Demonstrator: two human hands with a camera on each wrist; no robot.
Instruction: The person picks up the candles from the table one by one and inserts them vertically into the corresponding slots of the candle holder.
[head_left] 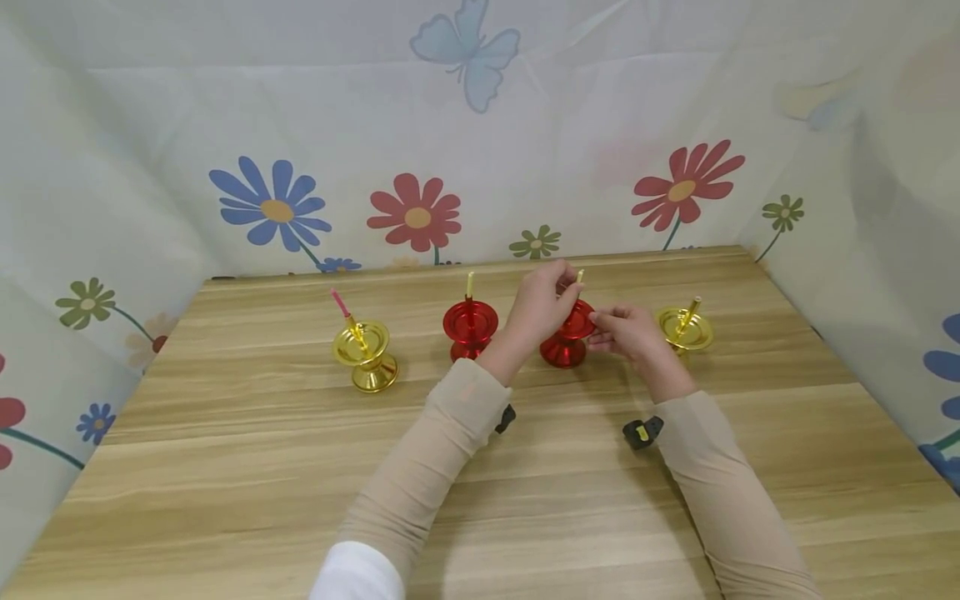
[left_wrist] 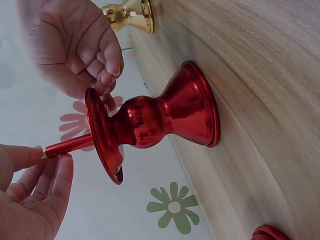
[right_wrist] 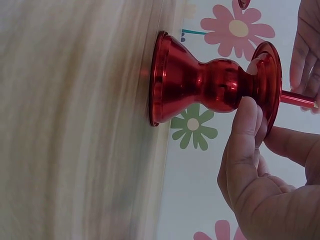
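My left hand [head_left: 540,305] pinches a thin pale yellow candle [head_left: 581,276] where it enters the tube of a shiny red candle holder [head_left: 564,351]. In the left wrist view only a sliver of that candle shows between thumb and fingers. The thumb and fingers of my right hand [head_left: 633,335] grip the rim of the holder's dish [right_wrist: 270,75], with fingertips beneath it. The holder stands upright, its flared base on the table.
Left of it stands another red holder [head_left: 470,323] with a yellow candle. A gold holder [head_left: 374,372] with a tilted pink candle [head_left: 340,302] is farther left. Another gold holder [head_left: 697,335] sits behind my right hand, on a wooden table [head_left: 247,467]. Flowered cloth [head_left: 337,108] hangs behind.
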